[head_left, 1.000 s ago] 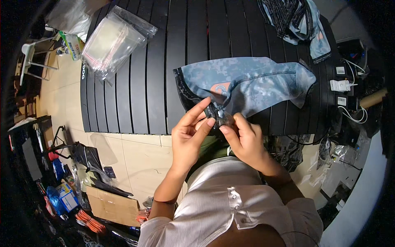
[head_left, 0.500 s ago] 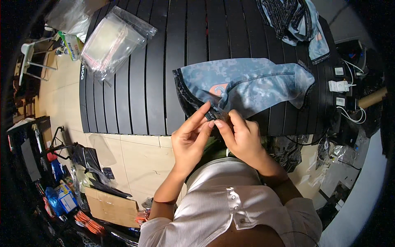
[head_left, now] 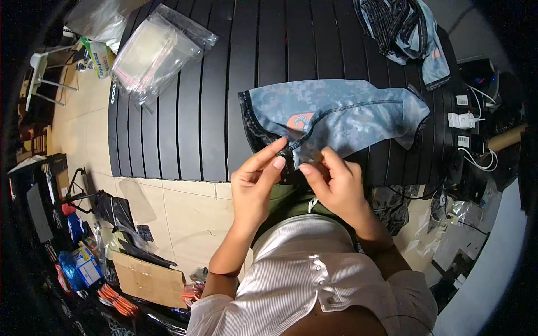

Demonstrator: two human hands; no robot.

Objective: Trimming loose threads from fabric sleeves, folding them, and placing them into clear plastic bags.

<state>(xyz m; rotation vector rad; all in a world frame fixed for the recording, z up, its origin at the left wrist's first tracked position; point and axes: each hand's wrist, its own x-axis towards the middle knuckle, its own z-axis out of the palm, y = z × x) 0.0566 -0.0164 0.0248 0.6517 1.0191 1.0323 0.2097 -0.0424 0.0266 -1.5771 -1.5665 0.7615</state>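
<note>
A blue-grey camouflage fabric sleeve [head_left: 358, 115] with black elastic trim and a small orange patch lies across the table in front of me. My left hand [head_left: 258, 182] pinches the black trim at the sleeve's near left corner between thumb and forefinger. Just to its right, my right hand [head_left: 336, 185] has its thumb and forefinger curled together at the near edge of the fabric. What lies between those right fingertips is too small to make out. A narrow pale-blue fold of cloth shows between the two hands.
The slatted black table [head_left: 213, 112] holds clear plastic bags [head_left: 157, 56] at far left. More camouflage sleeves [head_left: 400, 33] are heaped at far right. White plugs and cables [head_left: 462, 120] sit along the right edge. A cardboard box [head_left: 148, 277] is on the floor at lower left.
My hands, whose fingertips nearly met before, have drawn a little apart. The right hand has shifted slightly right, and more pale cloth shows between them.
</note>
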